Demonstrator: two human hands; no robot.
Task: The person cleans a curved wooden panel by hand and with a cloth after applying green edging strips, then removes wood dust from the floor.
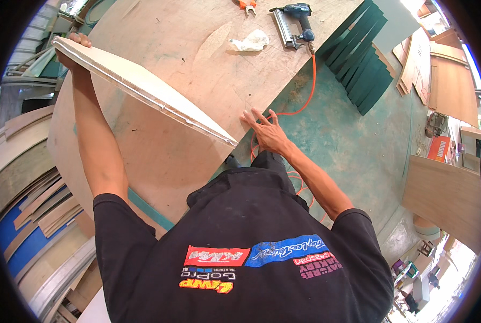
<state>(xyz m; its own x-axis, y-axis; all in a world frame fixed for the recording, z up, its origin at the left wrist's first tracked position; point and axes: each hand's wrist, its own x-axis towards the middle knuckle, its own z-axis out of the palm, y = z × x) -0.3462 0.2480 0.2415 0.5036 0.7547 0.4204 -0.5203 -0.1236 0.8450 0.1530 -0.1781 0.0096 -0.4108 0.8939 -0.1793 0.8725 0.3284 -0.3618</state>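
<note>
A flat pale wooden panel [138,78] is tilted up on the plywood worktable [160,161], one corner close to the table's near right edge. Along its long narrow edge runs a white line that looks like glue. My left hand [78,44] grips the panel's far left end, fingers over the top, arm stretched out. By the table's right edge, just past the panel's near corner, my right hand [270,133] has its fingers spread and holds nothing. Whether its fingertips touch the table, I cannot tell.
On the table lie a nail gun [304,22] with an orange air hose [313,81], orange-handled pliers [247,6], a crumpled white bag or cloth [251,41] and several loose nails. Dark green slats [361,59] stand right of the table. Stacked boards [22,142] line the left.
</note>
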